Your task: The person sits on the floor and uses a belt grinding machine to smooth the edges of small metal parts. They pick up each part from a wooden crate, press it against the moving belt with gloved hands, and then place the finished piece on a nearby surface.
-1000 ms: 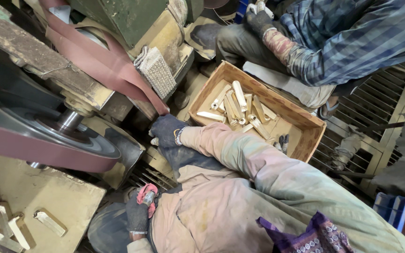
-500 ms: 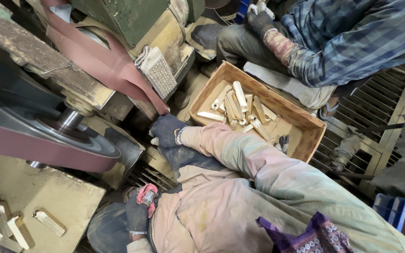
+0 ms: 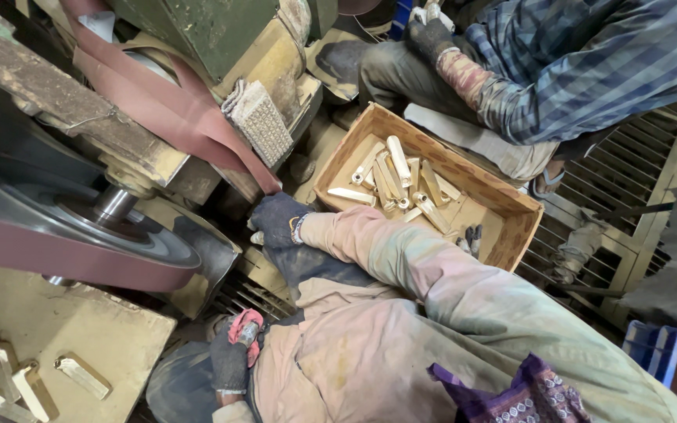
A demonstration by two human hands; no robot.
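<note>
My right hand [image 3: 276, 219], fist closed on something unseen, sits just under the moving sanding belt [image 3: 190, 125], which could snag its glove.

The dusty tan metal worktop [image 3: 80, 329] at the lower left, just left of the left grip [image 3: 233, 356], carries several flat brass-coloured metal pieces [image 3: 81, 374] lying apart. Just right of the right grip [image 3: 276, 219], a shallow brown cardboard box [image 3: 511, 235] sits on the floor and holds a loose heap of pale brass-coloured blanks [image 3: 401, 176].
</note>
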